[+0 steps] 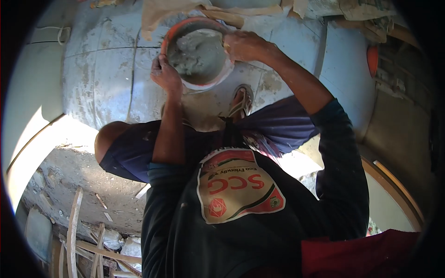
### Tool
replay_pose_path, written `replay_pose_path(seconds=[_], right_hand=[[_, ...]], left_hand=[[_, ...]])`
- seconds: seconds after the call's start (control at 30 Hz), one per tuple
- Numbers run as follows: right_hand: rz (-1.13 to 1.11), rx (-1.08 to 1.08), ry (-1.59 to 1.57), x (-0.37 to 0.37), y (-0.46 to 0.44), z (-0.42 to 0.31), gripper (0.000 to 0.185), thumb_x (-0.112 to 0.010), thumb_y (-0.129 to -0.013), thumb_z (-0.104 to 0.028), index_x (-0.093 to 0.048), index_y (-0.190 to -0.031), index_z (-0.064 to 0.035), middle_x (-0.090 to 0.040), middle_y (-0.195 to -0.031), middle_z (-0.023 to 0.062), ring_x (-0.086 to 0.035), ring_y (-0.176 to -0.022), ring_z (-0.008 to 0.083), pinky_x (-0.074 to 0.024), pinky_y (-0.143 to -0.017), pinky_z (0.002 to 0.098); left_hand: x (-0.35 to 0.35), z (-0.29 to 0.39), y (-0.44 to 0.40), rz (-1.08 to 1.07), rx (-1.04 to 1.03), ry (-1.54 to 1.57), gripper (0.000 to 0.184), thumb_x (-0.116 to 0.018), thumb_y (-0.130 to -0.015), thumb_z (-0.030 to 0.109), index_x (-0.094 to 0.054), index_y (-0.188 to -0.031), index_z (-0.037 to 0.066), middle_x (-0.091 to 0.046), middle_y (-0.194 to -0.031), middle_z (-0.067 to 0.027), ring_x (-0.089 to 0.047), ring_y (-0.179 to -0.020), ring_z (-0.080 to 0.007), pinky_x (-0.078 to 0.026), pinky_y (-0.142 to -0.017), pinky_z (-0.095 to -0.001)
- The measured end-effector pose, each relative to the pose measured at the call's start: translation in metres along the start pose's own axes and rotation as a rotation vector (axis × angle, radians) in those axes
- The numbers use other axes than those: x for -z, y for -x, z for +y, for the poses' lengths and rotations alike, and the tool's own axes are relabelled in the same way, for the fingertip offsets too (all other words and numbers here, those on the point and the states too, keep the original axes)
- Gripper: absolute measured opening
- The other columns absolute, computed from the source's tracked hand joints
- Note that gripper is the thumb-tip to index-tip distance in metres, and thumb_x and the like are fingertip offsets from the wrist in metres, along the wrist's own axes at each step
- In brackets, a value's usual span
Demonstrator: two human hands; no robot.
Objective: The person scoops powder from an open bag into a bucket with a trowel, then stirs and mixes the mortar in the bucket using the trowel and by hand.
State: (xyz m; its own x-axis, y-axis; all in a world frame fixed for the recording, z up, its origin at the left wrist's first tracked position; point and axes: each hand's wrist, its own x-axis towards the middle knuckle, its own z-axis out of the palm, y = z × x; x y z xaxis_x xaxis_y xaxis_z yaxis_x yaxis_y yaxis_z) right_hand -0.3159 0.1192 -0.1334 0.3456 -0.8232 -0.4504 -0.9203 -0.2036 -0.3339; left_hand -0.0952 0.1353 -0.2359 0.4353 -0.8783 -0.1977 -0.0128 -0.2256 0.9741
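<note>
A round orange-rimmed basin point(172, 33) stands on the tiled floor, holding wet grey mortar point(197, 53). My left hand point(166, 76) grips the basin's near left rim, with its fingers bent over the edge. At the right side of the rim is my right hand point(244, 46), its fingers closed round something small and yellowish at the mortar's edge. Most of that item is hidden by the hand, so its shape cannot be made out. Grey smears show on the fingers of both hands.
Torn brown paper point(162, 14) lies behind the basin. My sandalled foot point(241, 99) is just in front of it. An orange object point(372, 60) stands at the far right. Wooden strips point(74, 227) lie over rough ground at the lower left.
</note>
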Motion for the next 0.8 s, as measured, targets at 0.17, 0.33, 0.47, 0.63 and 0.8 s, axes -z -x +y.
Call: replay_pose_path(seconds=[0.17,0.33,0.47,0.63,0.8], right_hand=[[0.164,0.725,0.752,-0.090,-0.025,0.048,0.012,-0.057,-0.075,-0.014,-0.060,-0.077,-0.0023,-0.062,-0.070,0.0102,-0.063,-0.069,0.0267,-0.0528,-0.065,0.0344],[-0.373,-0.158,-0.302,-0.057,-0.002,-0.039,0.013,-0.059,-0.079,-0.014,-0.060,-0.085,-0.0018,-0.062,-0.073,0.0115,-0.062,-0.061,0.0232,-0.0515,-0.051,0.0344],[-0.392,-0.295,-1.184,-0.066,-0.009,-0.046,0.034,-0.050,-0.091,-0.028,-0.058,-0.079,0.0022,-0.060,-0.068,0.0095,-0.056,-0.050,0.0179,-0.0470,-0.045,0.0327],[-0.252,-0.169,-0.582,-0.022,0.000,-0.031,0.029,-0.055,-0.087,-0.025,-0.059,-0.081,0.0037,-0.060,-0.068,0.0145,-0.062,-0.062,0.0234,-0.0505,-0.055,0.0341],[0.131,0.029,0.136,-0.043,0.003,0.000,0.022,-0.057,-0.081,-0.019,-0.061,-0.083,0.0032,-0.061,-0.068,0.0170,-0.063,-0.080,0.0326,-0.0517,-0.068,0.0390]], left_hand=[[-0.009,0.004,0.002,-0.001,0.061,0.201,0.025,-0.048,-0.090,0.012,-0.063,-0.078,-0.005,-0.053,-0.067,0.0000,-0.042,-0.062,-0.0090,-0.035,-0.055,-0.0269],[-0.003,-0.004,-0.001,0.018,0.092,0.193,0.025,-0.047,-0.090,0.010,-0.063,-0.078,-0.005,-0.054,-0.068,-0.0015,-0.044,-0.063,-0.0097,-0.037,-0.057,-0.0272],[0.001,-0.014,-0.008,-0.049,0.050,0.204,0.024,-0.047,-0.090,0.009,-0.063,-0.079,-0.005,-0.056,-0.069,-0.0026,-0.045,-0.064,-0.0102,-0.038,-0.058,-0.0282],[-0.004,0.002,-0.003,-0.059,0.093,0.230,0.024,-0.048,-0.089,0.010,-0.064,-0.081,-0.005,-0.056,-0.069,-0.0023,-0.044,-0.063,-0.0096,-0.038,-0.057,-0.0284],[-0.003,-0.010,-0.008,-0.017,0.066,0.149,0.025,-0.048,-0.090,0.010,-0.065,-0.079,-0.005,-0.055,-0.066,-0.0016,-0.044,-0.062,-0.0095,-0.038,-0.056,-0.0282]])
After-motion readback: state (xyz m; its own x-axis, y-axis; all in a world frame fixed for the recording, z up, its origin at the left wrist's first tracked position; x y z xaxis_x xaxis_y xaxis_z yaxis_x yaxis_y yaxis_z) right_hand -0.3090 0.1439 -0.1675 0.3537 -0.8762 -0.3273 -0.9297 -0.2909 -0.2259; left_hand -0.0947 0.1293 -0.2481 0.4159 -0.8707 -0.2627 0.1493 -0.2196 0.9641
